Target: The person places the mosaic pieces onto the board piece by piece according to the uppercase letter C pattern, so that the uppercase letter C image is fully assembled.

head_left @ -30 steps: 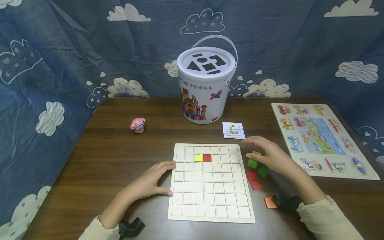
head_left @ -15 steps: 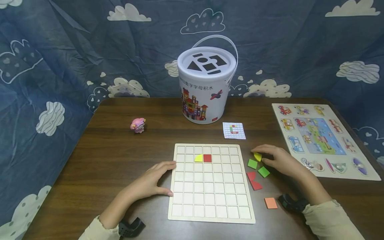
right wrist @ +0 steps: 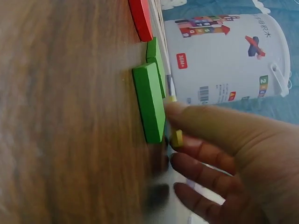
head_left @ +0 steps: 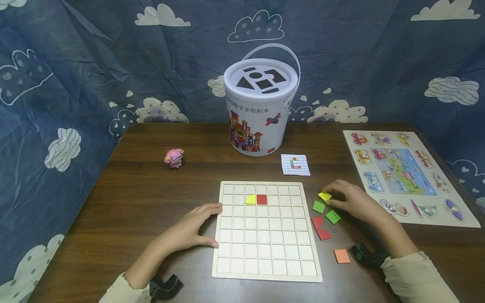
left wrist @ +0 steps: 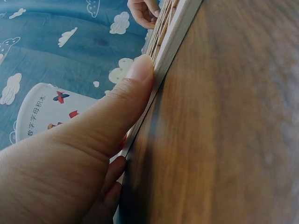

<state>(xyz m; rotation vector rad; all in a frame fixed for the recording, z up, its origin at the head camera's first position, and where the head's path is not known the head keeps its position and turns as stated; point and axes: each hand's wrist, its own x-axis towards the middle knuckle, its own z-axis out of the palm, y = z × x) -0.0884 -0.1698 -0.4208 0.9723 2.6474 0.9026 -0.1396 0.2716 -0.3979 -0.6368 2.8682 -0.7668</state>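
Observation:
My left hand (head_left: 191, 228) rests its fingertips and thumb against the left edge of the pale wooden grid board (head_left: 242, 252); in the left wrist view the thumb (left wrist: 140, 70) touches that edge. Two tiles sit in the board's second row: a yellow quarter-circle (head_left: 251, 200) and a red square (head_left: 262, 200). Right of the board, my right hand (head_left: 352, 200) pinches another yellow quarter-circle tile (head_left: 324, 196) between thumb and index finger, close over the table. Two green square tiles (head_left: 318, 206) lie just in front of it, and the nearer one (right wrist: 150, 105) stands out in the right wrist view.
Red tiles (head_left: 323, 234) and an orange square (head_left: 342, 256) lie beside the board's right edge. Behind the board are a small pattern card (head_left: 295, 165), a white bucket (head_left: 261, 109) and a pink figurine (head_left: 174, 158). A picture puzzle board (head_left: 411, 176) occupies the right side.
My right hand has moved from over the tiles slightly right, and its thumb and index finger have closed on the yellow tile, which has turned. The left hand and board have stayed put.

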